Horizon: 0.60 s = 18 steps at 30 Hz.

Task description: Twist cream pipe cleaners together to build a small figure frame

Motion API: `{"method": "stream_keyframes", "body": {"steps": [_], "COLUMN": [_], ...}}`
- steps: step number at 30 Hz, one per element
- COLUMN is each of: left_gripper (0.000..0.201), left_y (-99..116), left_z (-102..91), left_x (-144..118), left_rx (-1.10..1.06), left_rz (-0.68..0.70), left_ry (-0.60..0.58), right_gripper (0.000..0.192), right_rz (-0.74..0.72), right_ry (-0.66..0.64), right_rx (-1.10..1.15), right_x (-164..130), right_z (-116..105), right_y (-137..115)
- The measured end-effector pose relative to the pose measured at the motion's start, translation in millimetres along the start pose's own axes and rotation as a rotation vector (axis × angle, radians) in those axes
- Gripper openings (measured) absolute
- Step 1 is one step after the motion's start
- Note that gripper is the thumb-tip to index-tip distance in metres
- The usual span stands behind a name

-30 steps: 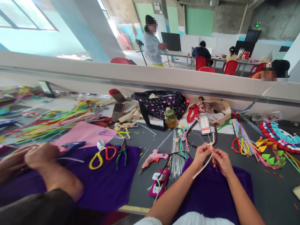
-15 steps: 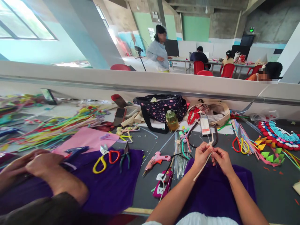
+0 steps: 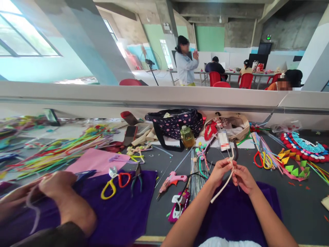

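Note:
Above a purple cloth [image 3: 218, 219], my left hand [image 3: 221, 170] pinches a cream pipe cleaner [image 3: 221, 188] whose loose end hangs down to the left. Close beside it, my right hand [image 3: 243, 177] has its fingertips closed on the same piece, where a thin wire [image 3: 238, 187] sticks out below. The pipe cleaner's upper part bends and rises past my fingertips. Just left of my forearm lie a pink glue gun [image 3: 172, 180] and a bundle of thin wires [image 3: 196, 171].
A co-worker's hands [image 3: 55, 185] work at left. Red-and-yellow-handled scissors [image 3: 113, 183] and pliers [image 3: 137, 180] rest on a purple cloth. Behind stand a dotted bag [image 3: 177, 123] and a bottle [image 3: 187, 137]. More scissors [image 3: 263, 159] and a beaded ornament [image 3: 305, 145] lie right.
The view has tilted slightly. My hands stay together on the pipe cleaner, its loose end shifted a little. A standing person across the room has moved right and raised their hands.

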<state>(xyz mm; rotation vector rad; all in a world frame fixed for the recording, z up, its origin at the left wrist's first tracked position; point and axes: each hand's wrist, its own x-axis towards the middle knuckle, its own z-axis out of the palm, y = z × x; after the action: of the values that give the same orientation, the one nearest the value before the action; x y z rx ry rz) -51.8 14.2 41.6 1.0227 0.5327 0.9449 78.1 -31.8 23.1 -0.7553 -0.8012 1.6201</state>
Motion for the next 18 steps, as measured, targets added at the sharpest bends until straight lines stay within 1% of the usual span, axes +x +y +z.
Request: {"method": "stream_keyframes", "body": {"steps": [3,8,13,18], "left_gripper": [0.024,0.025,0.024,0.025], "left_y": [-6,-14,-11,-9], "left_z": [-2.0,-0.5,3.5,5.4], "left_x": [0,1,0,0], "left_rx": [-0.073,-0.139,-0.125,-0.045], "left_rz": [-0.022,-0.033,0.069,0.105], "left_ry": [0.025,0.088,0.138,0.156], "right_gripper": [0.018,0.019,0.021,0.019], "right_rz": [-0.001,-0.058,-0.09,-0.135], "right_ry": [-0.002,0.041,0.11,0.104], "right_rx": [0.013,-0.064,-0.159,-0.229], "right_x": [-3,-7,-9,-8], "right_z": [3,7,8,5], "right_y": [0,-1,-2,-3]}}
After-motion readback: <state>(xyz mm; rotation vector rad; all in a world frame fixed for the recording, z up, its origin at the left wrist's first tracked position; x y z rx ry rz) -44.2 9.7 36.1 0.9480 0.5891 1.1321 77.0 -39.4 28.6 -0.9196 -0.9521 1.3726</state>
